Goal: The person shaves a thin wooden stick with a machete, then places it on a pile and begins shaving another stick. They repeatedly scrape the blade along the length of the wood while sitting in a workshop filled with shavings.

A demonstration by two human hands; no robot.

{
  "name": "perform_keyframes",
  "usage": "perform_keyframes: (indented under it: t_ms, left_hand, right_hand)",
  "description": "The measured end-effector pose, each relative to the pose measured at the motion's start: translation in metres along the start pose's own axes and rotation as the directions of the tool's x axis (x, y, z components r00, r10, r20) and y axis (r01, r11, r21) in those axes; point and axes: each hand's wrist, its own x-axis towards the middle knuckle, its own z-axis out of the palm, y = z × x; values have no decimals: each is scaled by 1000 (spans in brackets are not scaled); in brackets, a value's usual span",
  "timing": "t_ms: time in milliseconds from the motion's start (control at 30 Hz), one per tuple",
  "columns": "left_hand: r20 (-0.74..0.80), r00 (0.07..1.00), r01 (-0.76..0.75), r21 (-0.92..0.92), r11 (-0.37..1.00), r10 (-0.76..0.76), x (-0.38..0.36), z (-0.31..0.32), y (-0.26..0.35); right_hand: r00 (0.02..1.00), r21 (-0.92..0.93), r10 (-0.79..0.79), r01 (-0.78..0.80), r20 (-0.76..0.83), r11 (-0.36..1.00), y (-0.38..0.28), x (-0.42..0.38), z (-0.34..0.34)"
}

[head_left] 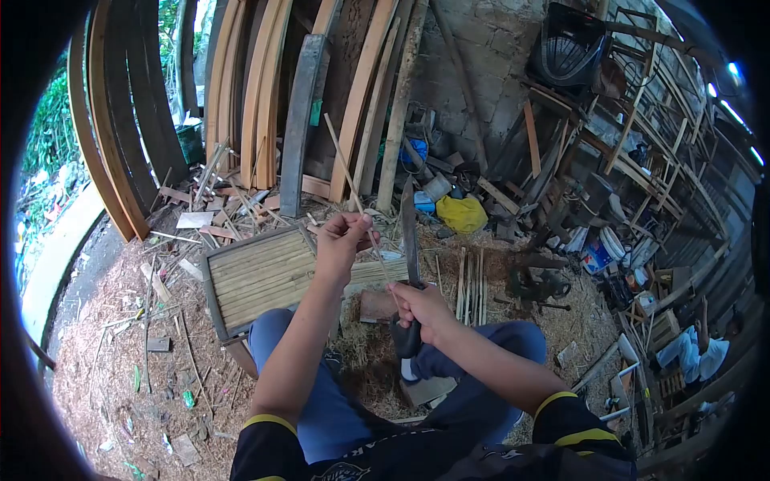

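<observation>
My left hand (346, 240) is raised in front of me, its fingers pinched on a thin bamboo stick (342, 156). The stick slants from the upper left down toward my right hand, and its lower end meets that hand's fingers beside the blade. My right hand (423, 311) is closed around a machete (410, 236), whose long dark blade points upward and whose black handle shows below the fist. Beneath the hands, a wooden block (378, 305) sits on the ground between my knees. To the left lies a framed panel of bamboo slats (261, 280).
Several bamboo strips (472, 284) lie by my right knee, near a bench vise (539, 284). Long boards (301, 120) lean along the back wall. A yellow bag (461, 214) rests among scraps. Shavings cover the ground (120, 345). Another person (694, 353) is at the far right.
</observation>
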Motion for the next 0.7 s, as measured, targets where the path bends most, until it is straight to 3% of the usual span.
perform_keyframes:
  t_ms: [367,467,600,700]
  left_hand:
    - [-39,999,30,161,986,-24,-3,9,9]
    - [49,998,12,294,956,-28,7,-7,3]
    - [-48,988,-116,424,898,150,5,1,28]
    - [-59,974,-177,389,904,217,8,-3,57]
  right_hand:
    - [997,53,-77,76,8,996,26,31,4]
    - [997,33,-70,70,-24,997,32,38,1]
    - [994,0,-99,99,-35,995,41,35,-6]
    - [998,37,-60,60,-14,998,47,30,-11]
